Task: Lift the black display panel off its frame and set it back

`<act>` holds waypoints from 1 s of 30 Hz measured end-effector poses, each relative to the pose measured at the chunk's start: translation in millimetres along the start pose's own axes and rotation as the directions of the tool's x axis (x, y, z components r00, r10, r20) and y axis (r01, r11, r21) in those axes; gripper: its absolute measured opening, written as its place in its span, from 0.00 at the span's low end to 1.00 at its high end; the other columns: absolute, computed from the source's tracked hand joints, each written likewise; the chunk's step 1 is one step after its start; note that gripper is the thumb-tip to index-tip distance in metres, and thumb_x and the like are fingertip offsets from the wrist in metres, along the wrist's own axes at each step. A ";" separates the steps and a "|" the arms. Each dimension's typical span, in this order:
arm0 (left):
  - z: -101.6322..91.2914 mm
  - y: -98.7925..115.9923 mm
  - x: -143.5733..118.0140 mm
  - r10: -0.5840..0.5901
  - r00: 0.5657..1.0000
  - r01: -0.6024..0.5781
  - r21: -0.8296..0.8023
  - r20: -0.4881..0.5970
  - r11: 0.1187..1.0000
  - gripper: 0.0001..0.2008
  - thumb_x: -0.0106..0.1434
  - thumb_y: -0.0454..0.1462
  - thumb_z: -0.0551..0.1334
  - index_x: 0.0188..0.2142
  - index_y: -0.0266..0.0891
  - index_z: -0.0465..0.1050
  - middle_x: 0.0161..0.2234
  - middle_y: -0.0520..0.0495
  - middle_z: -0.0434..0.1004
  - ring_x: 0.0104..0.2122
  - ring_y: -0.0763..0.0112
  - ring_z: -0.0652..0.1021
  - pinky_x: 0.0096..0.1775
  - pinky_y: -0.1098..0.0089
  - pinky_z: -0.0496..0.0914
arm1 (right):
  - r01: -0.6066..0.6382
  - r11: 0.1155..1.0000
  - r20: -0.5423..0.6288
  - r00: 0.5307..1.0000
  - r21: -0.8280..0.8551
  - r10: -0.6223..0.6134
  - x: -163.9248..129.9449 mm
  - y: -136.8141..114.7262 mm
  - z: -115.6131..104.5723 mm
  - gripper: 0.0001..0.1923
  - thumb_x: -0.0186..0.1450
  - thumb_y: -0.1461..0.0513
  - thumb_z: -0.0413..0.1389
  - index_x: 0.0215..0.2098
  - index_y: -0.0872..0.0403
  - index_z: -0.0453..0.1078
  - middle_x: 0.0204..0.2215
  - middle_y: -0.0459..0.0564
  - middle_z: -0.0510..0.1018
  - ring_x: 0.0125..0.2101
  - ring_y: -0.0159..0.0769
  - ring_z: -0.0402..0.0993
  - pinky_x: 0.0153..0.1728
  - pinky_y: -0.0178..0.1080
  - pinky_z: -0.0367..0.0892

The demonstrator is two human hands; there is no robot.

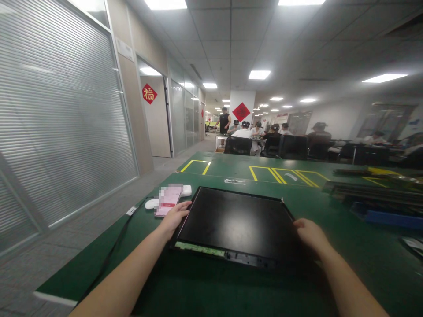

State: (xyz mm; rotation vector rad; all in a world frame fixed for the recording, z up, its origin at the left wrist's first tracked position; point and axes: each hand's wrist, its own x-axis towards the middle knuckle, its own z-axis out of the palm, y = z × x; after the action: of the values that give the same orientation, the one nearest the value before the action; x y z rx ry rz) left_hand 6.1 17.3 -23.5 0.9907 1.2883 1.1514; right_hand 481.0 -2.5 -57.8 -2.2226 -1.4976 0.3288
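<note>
A big flat black panel (236,222) lies on the green counter (185,281), near the counter's front edge and a little toward its left side. Both arms reach forward, one on each side of the panel. The left hand (175,216) rests on the panel's left edge, with the fingers curled over the edge and gripping it. The right hand (309,233) is on the panel's right edge, palm down, fingers bent over the side and holding it too. Along the panel's near edge runs a thin green strip (200,249).

Just beside the left hand lies a phone (168,200) with a pink screen. A small white thing (151,204) lies next to it, and a black cable (114,246) runs off the counter's left edge. Yellow lines (280,175) are marked on the far part of the counter. Some dark flat things (373,193) are stacked near the right edge. Far behind, people (251,130) sit at other tables.
</note>
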 end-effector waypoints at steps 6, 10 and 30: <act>-2.6 -7.3 6.2 -0.123 0.989 0.135 -0.158 0.086 0.978 0.38 0.54 0.31 0.68 0.64 0.38 0.58 0.35 0.42 0.84 0.27 0.62 0.83 0.32 0.63 0.77 | -0.021 1.000 0.020 1.000 0.004 0.021 -4.2 -5.7 -3.6 0.14 0.54 0.66 0.53 0.37 0.54 0.77 0.41 0.53 0.81 0.40 0.41 0.77 0.34 0.35 0.66; -5.2 -10.9 6.1 -0.110 0.977 0.138 -0.149 0.181 0.979 0.47 0.43 0.29 0.73 0.63 0.37 0.60 0.39 0.40 0.83 0.30 0.57 0.83 0.33 0.61 0.78 | -0.028 1.000 0.030 0.999 0.005 0.028 -6.2 -8.0 -6.0 0.14 0.54 0.67 0.53 0.37 0.55 0.77 0.41 0.54 0.81 0.40 0.40 0.77 0.34 0.34 0.66; 2.5 7.5 -15.8 0.097 0.947 -0.031 -0.213 0.305 0.976 0.36 0.47 0.33 0.73 0.57 0.39 0.70 0.49 0.40 0.80 0.46 0.54 0.81 0.48 0.59 0.73 | -0.035 0.999 0.019 0.999 -0.010 0.035 -2.8 -5.9 -7.0 0.13 0.55 0.66 0.54 0.36 0.54 0.78 0.37 0.52 0.81 0.39 0.43 0.76 0.37 0.38 0.65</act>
State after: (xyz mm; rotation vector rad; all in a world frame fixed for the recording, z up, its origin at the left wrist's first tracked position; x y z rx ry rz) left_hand 9.0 3.4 -13.1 1.0191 0.8701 1.1001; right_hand 478.1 -4.8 -49.0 -2.2613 -1.4744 0.3549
